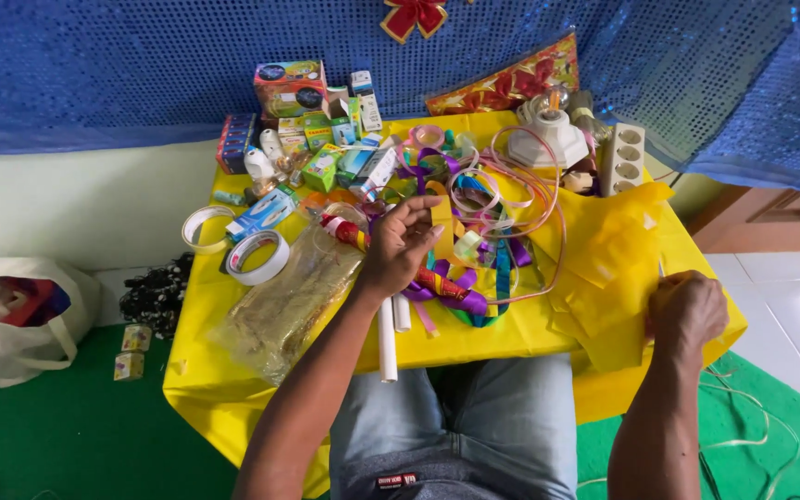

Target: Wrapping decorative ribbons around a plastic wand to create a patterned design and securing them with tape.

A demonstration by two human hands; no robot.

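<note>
Far left of the frame, a white bag (pixel 13 319) sits on the green floor (pixel 67 435), against a pale wall under a blue sequinned curtain (pixel 141 65). Moving right, the yellow table (pixel 198 370) begins: two rolls of tape (pixel 256 256) lie near its left edge, a clear plastic bag (pixel 284 310) beside them, and small boxes (pixel 291 88) crowd the upper left of the tabletop. Now the left hand (pixel 398 250), centre frame, fingers spread and curled down onto the tangle of ribbons (pixel 460 278), touching it, with nothing clearly gripped. White tubes (pixel 388 338) lie just under the wrist, poking over the near edge. Further right, a white lamp socket (pixel 556 137) and a power strip (pixel 622 157) sit at the upper right of the table. Then crumpled yellow paper (pixel 615 268) at the right edge, and the right hand (pixel 687 310) is closed on its lower corner. Beyond that, white floor tiles (pixel 789 296) at the right.
</note>
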